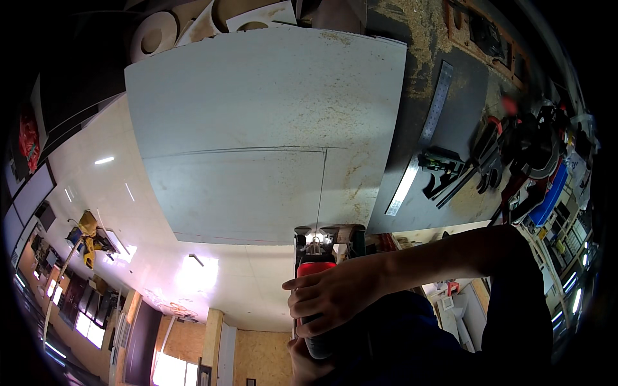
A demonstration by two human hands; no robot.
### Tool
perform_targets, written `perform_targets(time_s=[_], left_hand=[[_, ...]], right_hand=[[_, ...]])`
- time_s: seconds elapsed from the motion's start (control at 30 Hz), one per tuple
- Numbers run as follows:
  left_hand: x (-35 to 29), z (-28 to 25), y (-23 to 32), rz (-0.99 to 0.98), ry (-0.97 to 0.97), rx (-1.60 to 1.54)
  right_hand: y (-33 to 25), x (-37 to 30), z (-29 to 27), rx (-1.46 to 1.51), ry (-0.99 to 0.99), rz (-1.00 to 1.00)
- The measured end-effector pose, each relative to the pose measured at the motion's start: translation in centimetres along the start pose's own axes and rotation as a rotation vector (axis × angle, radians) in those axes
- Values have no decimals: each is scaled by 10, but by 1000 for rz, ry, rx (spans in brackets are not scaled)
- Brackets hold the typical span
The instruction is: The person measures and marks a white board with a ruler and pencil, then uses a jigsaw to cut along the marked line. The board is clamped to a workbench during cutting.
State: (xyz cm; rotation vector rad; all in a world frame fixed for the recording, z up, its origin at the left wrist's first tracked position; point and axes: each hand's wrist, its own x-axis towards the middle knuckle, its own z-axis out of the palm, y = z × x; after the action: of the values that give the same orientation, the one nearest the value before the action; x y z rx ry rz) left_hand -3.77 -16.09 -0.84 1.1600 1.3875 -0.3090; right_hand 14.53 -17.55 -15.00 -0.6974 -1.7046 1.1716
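Observation:
A red and black jigsaw (pixel 317 265) sits at the near edge of a large pale grey board (pixel 257 96), a small light shining at its front. My right hand (pixel 335 289) lies over the top of the jigsaw with its fingers wrapped round the body; the bare forearm reaches in from the right. Lower down, partly covered by the tool, my left hand (pixel 308 363) grips its rear end. A pencil line runs from the jigsaw's front up the board and meets a long crosswise line. Where the blade enters the board is too small to tell.
Right of the board, a steel ruler (pixel 421 145) lies on a dark tabletop (pixel 418 215) strewn with sawdust. Beside it are a dark green and black tool (pixel 444 168) and several black clamps (pixel 492 157). Pale cut pieces (pixel 154 36) lie beyond the far edge.

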Motion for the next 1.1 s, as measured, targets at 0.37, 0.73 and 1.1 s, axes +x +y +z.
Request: perform_targets(time_s=[0.37,0.73,1.1], left_hand=[[7,0,-3,74,5,136],[4,0,14,-5,-9,11],[5,0,7,44,5,38]], right_hand=[[1,0,-4,12,-12,-2],[1,1,-7,-5,-18,-6],[0,3,-11,29,3,3]])
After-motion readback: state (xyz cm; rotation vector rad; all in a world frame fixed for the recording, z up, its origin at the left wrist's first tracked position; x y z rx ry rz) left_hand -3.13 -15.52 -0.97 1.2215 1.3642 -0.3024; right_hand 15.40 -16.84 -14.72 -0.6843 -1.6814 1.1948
